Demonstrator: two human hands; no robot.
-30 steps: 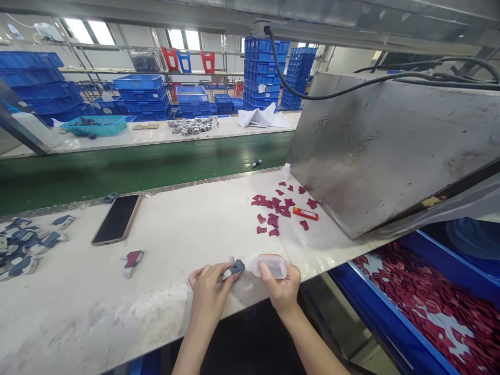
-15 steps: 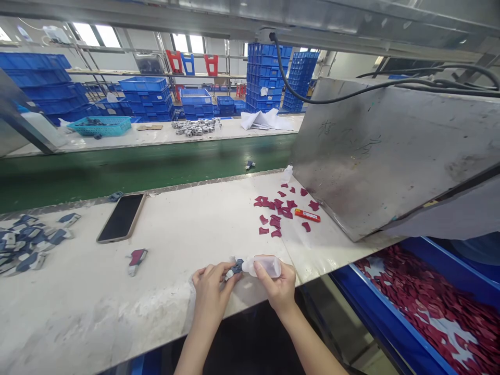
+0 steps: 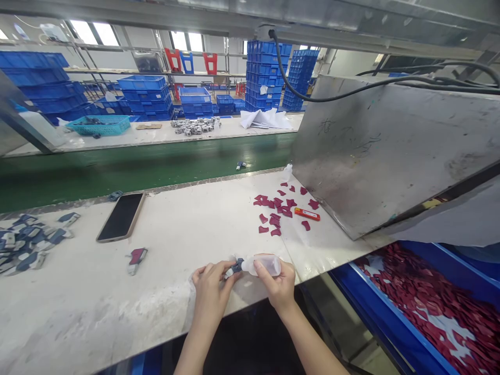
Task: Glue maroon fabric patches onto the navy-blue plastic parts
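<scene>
Between its thumb and fingers, my left hand pinches a small dark blue and white plastic part just above the table's front edge. My right hand is wrapped round a translucent squeeze bottle, tipped on its side. The bottle's nozzle points left and meets the blue part; whether any liquid comes out is too small to tell. To the left lies a similar part with a dark red face. Beyond the bottle, several loose dark red pieces are scattered on the white tabletop.
A phone and a heap of blue and white parts lie at left. An orange-red stick is near a metal box. A green conveyor belt runs behind; a blue bin of red pieces stands lower right.
The small part on the green belt has moved a little to the left. Both hands keep nearly the same place and grip.
</scene>
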